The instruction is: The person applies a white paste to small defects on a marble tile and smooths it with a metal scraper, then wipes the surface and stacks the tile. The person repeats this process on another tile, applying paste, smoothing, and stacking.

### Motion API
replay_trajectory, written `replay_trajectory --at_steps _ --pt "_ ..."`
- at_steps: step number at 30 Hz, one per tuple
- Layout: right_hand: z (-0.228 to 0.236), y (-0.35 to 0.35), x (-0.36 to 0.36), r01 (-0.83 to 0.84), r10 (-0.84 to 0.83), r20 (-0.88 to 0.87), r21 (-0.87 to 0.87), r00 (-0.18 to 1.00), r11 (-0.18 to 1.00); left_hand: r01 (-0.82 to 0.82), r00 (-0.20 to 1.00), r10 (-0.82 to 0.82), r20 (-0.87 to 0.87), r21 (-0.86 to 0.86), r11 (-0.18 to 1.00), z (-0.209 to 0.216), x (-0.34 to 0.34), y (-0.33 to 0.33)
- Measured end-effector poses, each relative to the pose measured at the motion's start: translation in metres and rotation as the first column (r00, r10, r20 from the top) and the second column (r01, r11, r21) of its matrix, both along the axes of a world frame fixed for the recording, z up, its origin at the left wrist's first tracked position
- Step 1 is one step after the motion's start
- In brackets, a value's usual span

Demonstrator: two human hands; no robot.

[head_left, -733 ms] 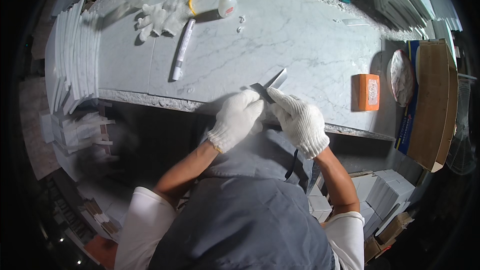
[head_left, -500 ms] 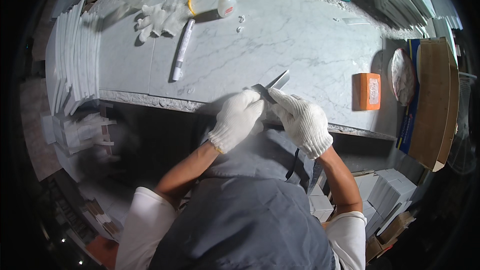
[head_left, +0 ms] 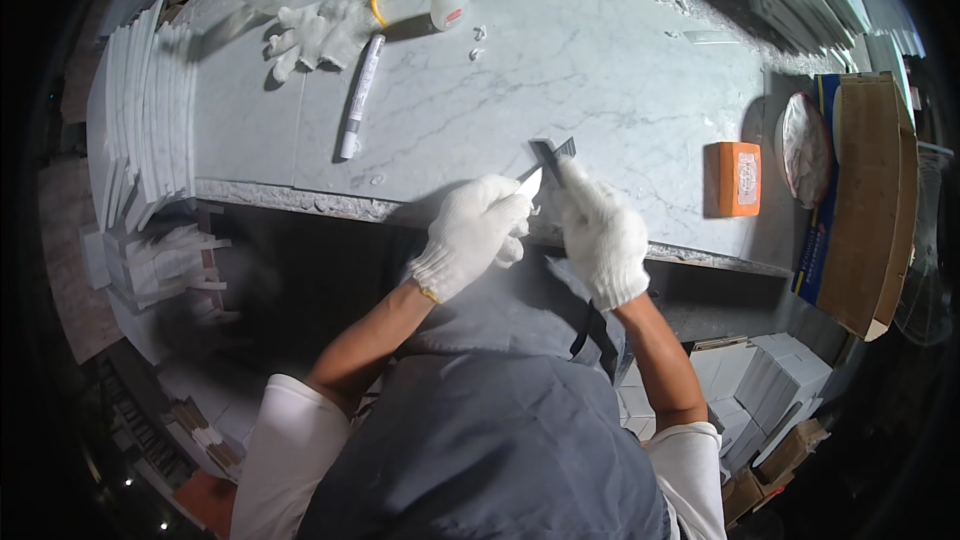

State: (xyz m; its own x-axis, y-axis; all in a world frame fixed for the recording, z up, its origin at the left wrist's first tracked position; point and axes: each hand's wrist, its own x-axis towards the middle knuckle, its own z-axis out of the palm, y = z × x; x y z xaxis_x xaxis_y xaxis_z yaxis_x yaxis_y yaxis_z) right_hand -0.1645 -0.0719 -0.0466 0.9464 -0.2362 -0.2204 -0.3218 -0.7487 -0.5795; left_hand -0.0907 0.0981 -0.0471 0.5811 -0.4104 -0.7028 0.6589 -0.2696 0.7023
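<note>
White knitted gloves cover both hands. At the near edge of the marble slab, my left hand (head_left: 465, 232) is closed on a small white pointed piece (head_left: 532, 183), its tip sticking out past the fingers. My right hand (head_left: 605, 248) grips a narrow, flat dark grey strip (head_left: 564, 153), which points up and away over the slab; its exact kind does not show. The strip and the white piece are close together but apart. My fingers hide the lower part of both.
On the marble slab (head_left: 480, 100) lie a marker pen (head_left: 362, 95), a spare white glove (head_left: 322, 40), a small translucent bottle (head_left: 448, 6) and an orange block (head_left: 738, 180). Stone slabs (head_left: 150, 110) stand at the left, a cardboard box (head_left: 865, 200) at the right.
My hands have drawn slightly apart. The white piece now shows in my left hand, and the dark strip in my right hand has swung to point away over the slab.
</note>
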Motion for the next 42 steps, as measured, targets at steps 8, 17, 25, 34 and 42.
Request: replay_trajectory --at_steps 8,17,25,34,42 --pt "0.003 -0.007 0.000 -0.047 0.046 -0.023 -0.020 0.999 0.999 -0.010 1.000 0.010 0.013 -0.016 1.000 -0.003 -0.002 0.001" --pt "0.009 -0.014 0.000 -0.056 0.057 0.021 -0.024 0.998 0.998 -0.010 0.999 0.010 0.045 0.008 1.000 -0.001 -0.004 0.000" --pt "0.018 -0.016 -0.001 -0.150 0.152 -0.058 0.047 0.987 0.988 0.002 0.998 -0.003 0.064 0.017 1.000 -0.003 -0.007 -0.001" --pt "0.015 -0.021 0.000 -0.090 0.080 0.148 0.062 0.986 0.994 -0.003 0.998 0.001 0.063 0.027 1.000 -0.003 -0.007 -0.002" --pt "0.015 -0.027 0.004 -0.048 -0.003 0.177 0.284 0.984 0.958 -0.019 1.000 0.019 0.022 -0.004 1.000 -0.006 -0.007 0.001"
